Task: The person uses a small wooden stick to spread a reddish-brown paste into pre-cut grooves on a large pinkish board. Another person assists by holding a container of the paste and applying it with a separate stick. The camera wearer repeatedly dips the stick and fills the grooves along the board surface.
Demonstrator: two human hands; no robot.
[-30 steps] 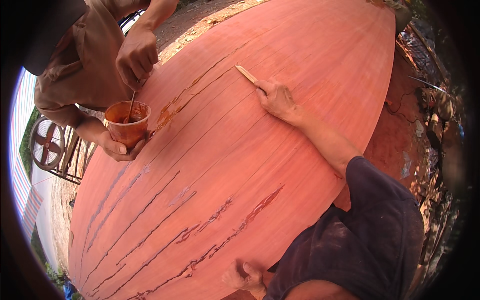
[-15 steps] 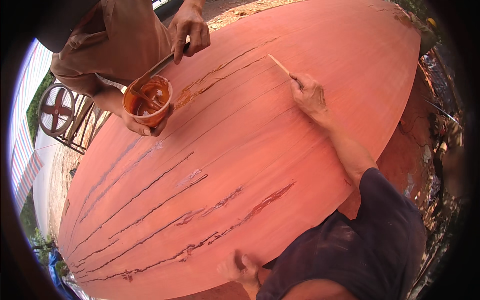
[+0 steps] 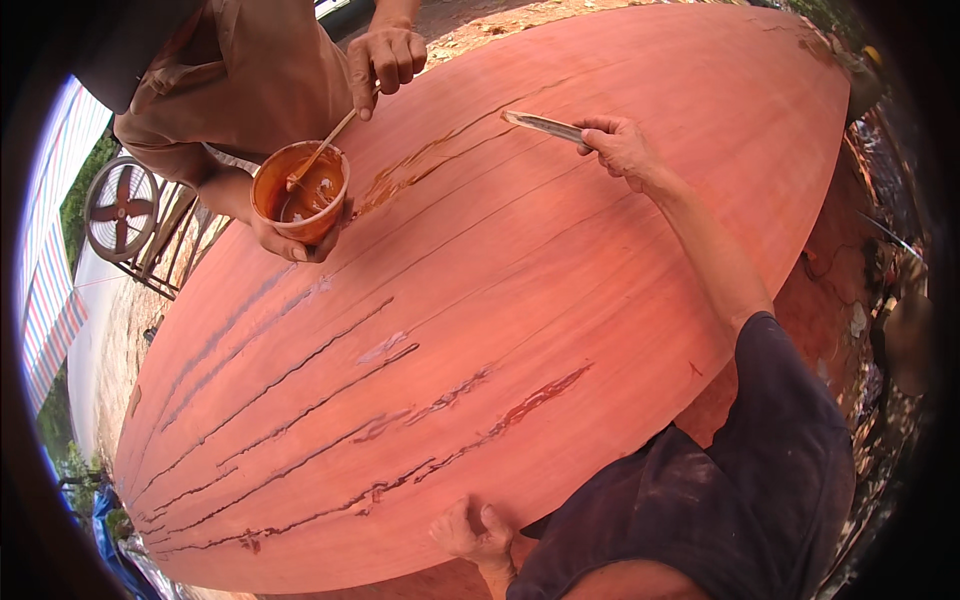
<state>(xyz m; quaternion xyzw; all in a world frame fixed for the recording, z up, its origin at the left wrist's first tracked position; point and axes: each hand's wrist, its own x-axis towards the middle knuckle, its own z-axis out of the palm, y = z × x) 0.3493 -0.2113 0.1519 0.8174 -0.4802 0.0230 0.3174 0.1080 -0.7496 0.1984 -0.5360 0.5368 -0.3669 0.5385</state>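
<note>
In my right hand (image 3: 618, 150) is a thin flat spatula (image 3: 545, 125), grey along its side and pale at its tip. The tip lies at a brown-smeared seam (image 3: 440, 155) on a large, curved, reddish-pink hull (image 3: 600, 270). My left hand (image 3: 475, 530) rests against the near edge of the hull, fingers loosely bent and thumb apart, with nothing seen in it. Across from me, a co-worker's hand (image 3: 300, 242) supports an orange cup (image 3: 330, 210) of glossy brown paste. Their other hand (image 3: 385, 60) holds a thin stick (image 3: 338, 130) dipped in it.
Dark, ragged seams (image 3: 300, 430) and a red smear (image 3: 540, 400) run along the near left part of the hull. A round fan (image 3: 122, 208) stands behind it at left, beside striped sheeting (image 3: 50, 310). Debris (image 3: 885, 250) lies beyond its right edge.
My spatula has turned so its broad side shows, and its tip has shifted left. The co-worker has turned and moved the stick in the cup. My left hand stays in place.
</note>
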